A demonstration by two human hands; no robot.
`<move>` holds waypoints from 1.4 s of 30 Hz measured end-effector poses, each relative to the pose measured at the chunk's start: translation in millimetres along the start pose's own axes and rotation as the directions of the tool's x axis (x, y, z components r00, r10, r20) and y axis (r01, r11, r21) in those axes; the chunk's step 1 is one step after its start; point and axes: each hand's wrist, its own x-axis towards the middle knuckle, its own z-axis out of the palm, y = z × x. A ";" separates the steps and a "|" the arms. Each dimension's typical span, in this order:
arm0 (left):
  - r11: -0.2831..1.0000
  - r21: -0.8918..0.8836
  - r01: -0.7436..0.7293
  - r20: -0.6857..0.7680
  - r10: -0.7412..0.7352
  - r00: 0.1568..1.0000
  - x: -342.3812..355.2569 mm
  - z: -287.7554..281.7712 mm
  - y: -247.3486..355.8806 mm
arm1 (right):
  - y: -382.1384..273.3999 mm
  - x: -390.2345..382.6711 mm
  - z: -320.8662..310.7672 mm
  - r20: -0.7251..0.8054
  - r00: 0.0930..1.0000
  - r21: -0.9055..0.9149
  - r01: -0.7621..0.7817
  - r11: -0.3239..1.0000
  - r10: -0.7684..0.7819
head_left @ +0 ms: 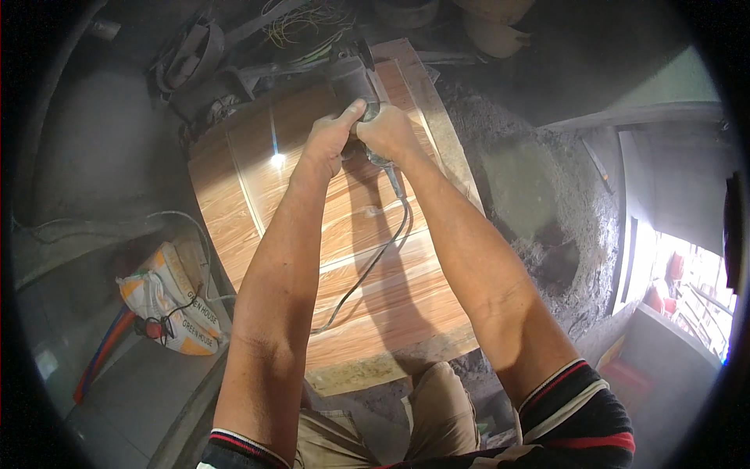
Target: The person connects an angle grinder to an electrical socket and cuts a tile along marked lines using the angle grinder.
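Observation:
A dark grey corded power tool, which looks like a sander (351,81), lies on the far part of a wood-grain panel (391,301). Both my arms reach out to it. My left hand (330,139) is closed around its near end from the left side. Against it, my right hand (386,133) grips the same end from the right. Its working underside is hidden. From the handle, a black cord (373,264) trails back over the panel and passes under my left forearm. Pale strips cross the panel's surface, which shows a bright spot of light left of my hands.
A white and orange sack (181,313) rests at the left beside a red-blue tube (105,356). Coiled yellow wires (308,27) and dark clutter line the far side. Rough grey ground (531,187) lies right of the panel, near a bright opening (683,289). The air looks dusty.

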 end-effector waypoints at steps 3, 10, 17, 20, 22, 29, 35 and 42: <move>1.000 0.008 -0.008 -0.029 0.008 1.000 -3.0 4.9 2.8 | -0.5 1.4 -2.9 0.018 1.000 0.011 -0.015 1.000 0.015; 1.000 0.015 0.011 -0.046 -0.010 0.999 -9.8 10.1 7.3 | -2.9 -0.4 -6.2 0.037 0.997 0.033 -0.061 0.998 0.060; 1.000 0.002 -0.029 -0.017 0.029 0.999 -10.7 9.0 5.6 | -3.3 -3.2 -6.4 0.031 0.999 0.039 -0.046 0.998 0.044; 1.000 -0.013 -0.026 -0.005 0.026 1.000 -9.2 5.4 4.1 | -2.6 -4.4 -4.5 0.037 0.999 0.061 -0.035 0.998 0.033; 1.000 0.001 -0.029 -0.020 0.029 0.999 -11.8 4.6 3.0 | -2.2 -6.1 -3.8 0.053 0.998 0.077 -0.037 0.996 0.033; 0.998 0.018 -0.056 -0.034 0.056 0.998 -16.7 9.1 1.0 | 0.8 -9.2 -6.7 0.051 0.997 0.031 -0.055 0.998 0.054; 0.995 0.047 -0.083 -0.015 0.084 0.996 -18.9 8.3 -1.8 | 4.8 -11.1 -3.5 0.045 0.996 -0.002 -0.078 0.997 0.078; 0.996 0.048 -0.082 -0.044 0.084 0.995 -24.9 4.8 -5.0 | -3.2 -23.3 -4.2 0.043 0.994 -0.020 -0.102 0.995 0.103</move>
